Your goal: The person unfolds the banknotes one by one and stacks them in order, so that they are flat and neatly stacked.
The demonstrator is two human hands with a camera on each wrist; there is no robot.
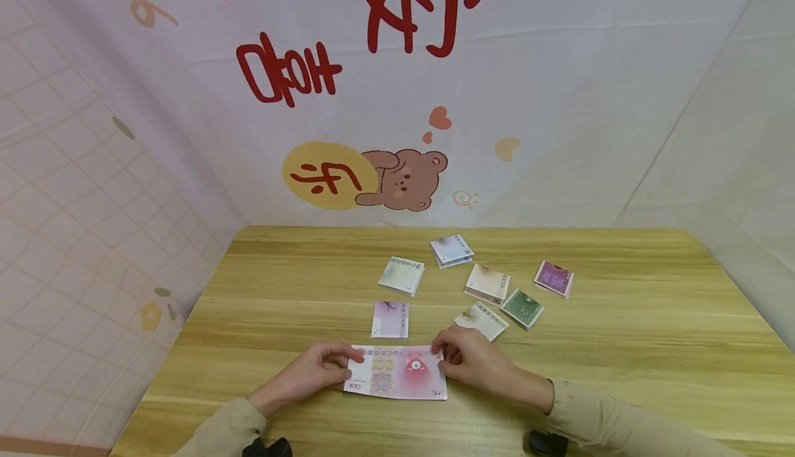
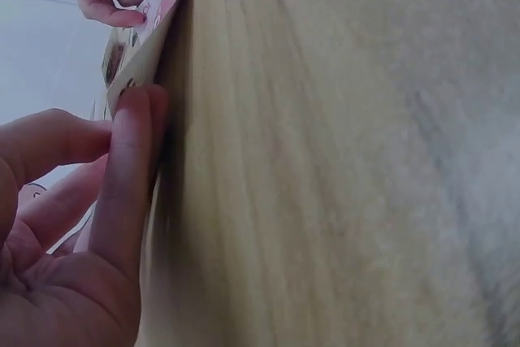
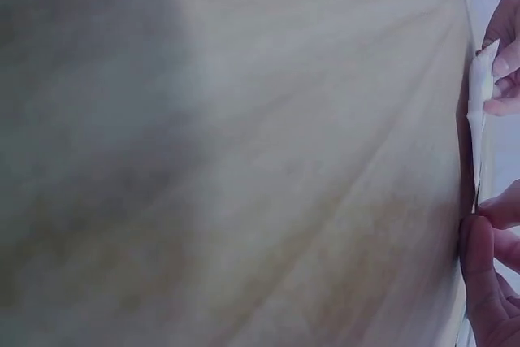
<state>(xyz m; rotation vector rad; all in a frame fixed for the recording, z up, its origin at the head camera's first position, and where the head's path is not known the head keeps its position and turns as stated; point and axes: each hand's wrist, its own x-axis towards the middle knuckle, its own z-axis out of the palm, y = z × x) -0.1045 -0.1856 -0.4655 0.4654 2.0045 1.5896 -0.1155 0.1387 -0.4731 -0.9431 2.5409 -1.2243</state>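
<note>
A pink banknote printed with 100 (image 1: 397, 377) lies unfolded between my hands, low over the near part of the table. My left hand (image 1: 310, 372) pinches its left end between thumb and fingers; the left wrist view shows this pinch closely. At the right end, the thumb and curled fingers of my right hand (image 1: 481, 362) grip the note's edge. A faint crease crosses the note left of its middle. Just beyond it lies a folded purple note (image 1: 390, 319). A folded pale note (image 1: 483, 320) sits right behind my right hand, partly covered by it.
Farther back on the wooden table (image 1: 652, 333) lie several folded notes: pale green (image 1: 401, 275), bluish (image 1: 451, 250), beige (image 1: 488, 282), dark green (image 1: 523, 308) and magenta (image 1: 554, 278). A printed cloth wall (image 1: 559, 98) rises behind the table.
</note>
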